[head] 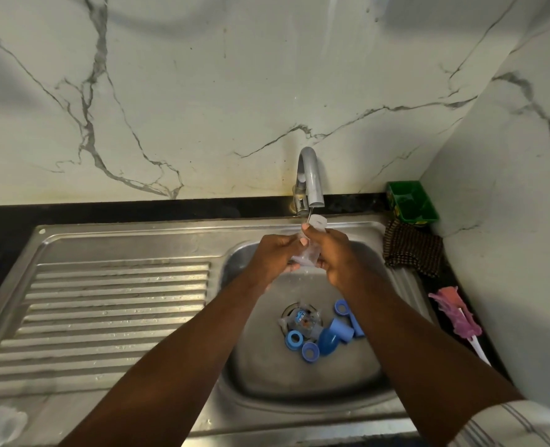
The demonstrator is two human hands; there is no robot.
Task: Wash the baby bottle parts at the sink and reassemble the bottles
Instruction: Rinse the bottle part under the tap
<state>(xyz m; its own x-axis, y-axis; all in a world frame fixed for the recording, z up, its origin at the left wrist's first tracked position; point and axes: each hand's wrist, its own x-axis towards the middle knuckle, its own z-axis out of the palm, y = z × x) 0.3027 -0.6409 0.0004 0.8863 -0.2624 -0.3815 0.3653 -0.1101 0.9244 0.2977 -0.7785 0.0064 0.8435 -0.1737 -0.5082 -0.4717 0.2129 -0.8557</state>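
place: home kitchen, probably | signs: steel sink [122, 301], tap [310, 175], marble-look wall [202, 91], cloth [412, 248]

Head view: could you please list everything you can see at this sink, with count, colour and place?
Tap: one, grey, behind the basin.
Sink: one, steel, basin right, drainboard left.
Held bottle: one, clear, under the tap.
Second bottle: one, clear, over the drain.
Rings: three, blue, basin floor.
Caps: blue, beside the rings, count unclear.
Tub: one, green, back right corner.
Cloth: one, brown, right of the basin.
Brush: one, pink, right counter.
Hands: left hand and right hand, both gripping the held bottle.
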